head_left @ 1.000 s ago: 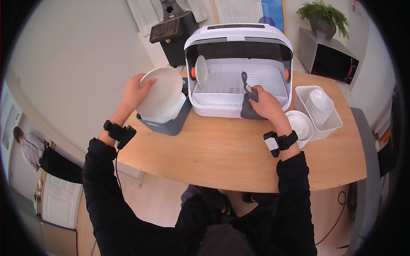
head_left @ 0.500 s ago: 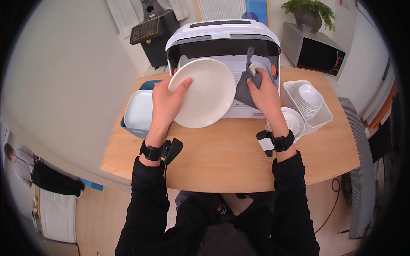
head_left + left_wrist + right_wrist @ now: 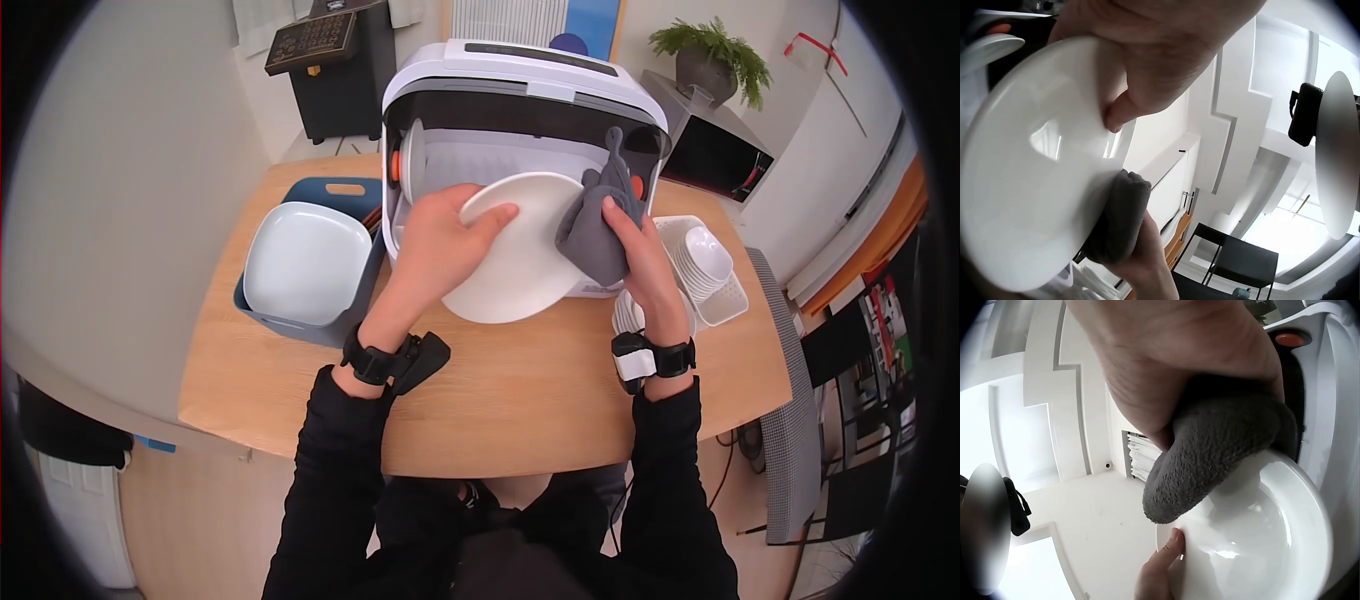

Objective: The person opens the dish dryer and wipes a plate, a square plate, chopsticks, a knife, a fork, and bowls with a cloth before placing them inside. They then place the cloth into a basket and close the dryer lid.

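My left hand [image 3: 440, 245] grips a white round plate [image 3: 525, 250] by its left edge, thumb over the rim, holding it tilted in front of the white dish cabinet [image 3: 570, 85]. A dark grey cloth [image 3: 600, 235] is bunched in my right hand [image 3: 645, 265] and overlaps the plate's right edge. The right wrist view shows the fuzzy cloth [image 3: 1210, 450] against the plate's glossy face [image 3: 1254, 531]. In the left wrist view the left thumb [image 3: 1124, 112] lies at the rim. Inside the cabinet, another plate [image 3: 413, 165] stands upright at the left.
At the left, a blue-grey bin [image 3: 330, 190] carries a white squarish dish [image 3: 308, 262]. On the right, a white basket [image 3: 735, 300] holds stacked bowls [image 3: 706, 258], with small plates [image 3: 626, 315] beside it, partly behind my right wrist. A microwave [image 3: 715, 160] stands at the back right.
My left hand has lifted the plate off the bin at the left and brought it right, before the cabinet. The cloth in my right hand has come up to the plate's edge.
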A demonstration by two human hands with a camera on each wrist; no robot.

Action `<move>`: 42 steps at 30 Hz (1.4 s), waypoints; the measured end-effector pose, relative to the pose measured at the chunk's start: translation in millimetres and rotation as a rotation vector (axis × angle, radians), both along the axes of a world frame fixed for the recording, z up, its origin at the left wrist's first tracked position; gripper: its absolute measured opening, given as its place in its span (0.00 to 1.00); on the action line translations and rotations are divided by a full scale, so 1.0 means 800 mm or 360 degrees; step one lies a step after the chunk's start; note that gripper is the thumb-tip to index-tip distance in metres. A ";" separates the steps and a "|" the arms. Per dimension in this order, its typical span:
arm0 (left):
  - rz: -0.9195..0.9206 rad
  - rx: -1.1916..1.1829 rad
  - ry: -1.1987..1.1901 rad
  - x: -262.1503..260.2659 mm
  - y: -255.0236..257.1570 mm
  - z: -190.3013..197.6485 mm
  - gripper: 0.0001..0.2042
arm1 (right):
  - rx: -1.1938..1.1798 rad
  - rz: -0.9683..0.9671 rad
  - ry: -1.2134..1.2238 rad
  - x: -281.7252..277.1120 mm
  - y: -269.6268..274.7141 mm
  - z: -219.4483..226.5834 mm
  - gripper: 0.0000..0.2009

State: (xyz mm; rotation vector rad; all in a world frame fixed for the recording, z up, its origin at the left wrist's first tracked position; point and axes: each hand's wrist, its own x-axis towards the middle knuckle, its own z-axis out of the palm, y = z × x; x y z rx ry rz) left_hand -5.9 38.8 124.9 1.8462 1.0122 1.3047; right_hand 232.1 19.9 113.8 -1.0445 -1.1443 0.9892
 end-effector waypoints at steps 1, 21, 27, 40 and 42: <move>-0.0013 -0.0044 0.0014 -0.001 -0.004 0.004 0.14 | 0.0020 0.0086 -0.0003 -0.001 -0.001 -0.004 0.26; 0.0016 0.0659 0.0641 0.021 -0.029 -0.010 0.10 | 0.0346 0.0594 -0.1130 -0.024 -0.053 0.046 0.28; 0.0007 0.0695 0.0470 0.021 -0.037 -0.005 0.09 | 0.0322 0.0651 -0.0999 -0.015 -0.061 0.056 0.28; -0.0225 -0.0040 0.0266 0.023 -0.034 0.012 0.14 | 0.0348 0.0603 -0.0969 -0.012 -0.046 0.045 0.21; -0.0236 0.0081 0.0244 0.025 -0.027 0.002 0.14 | 0.0371 0.0540 -0.0970 -0.010 -0.043 0.043 0.20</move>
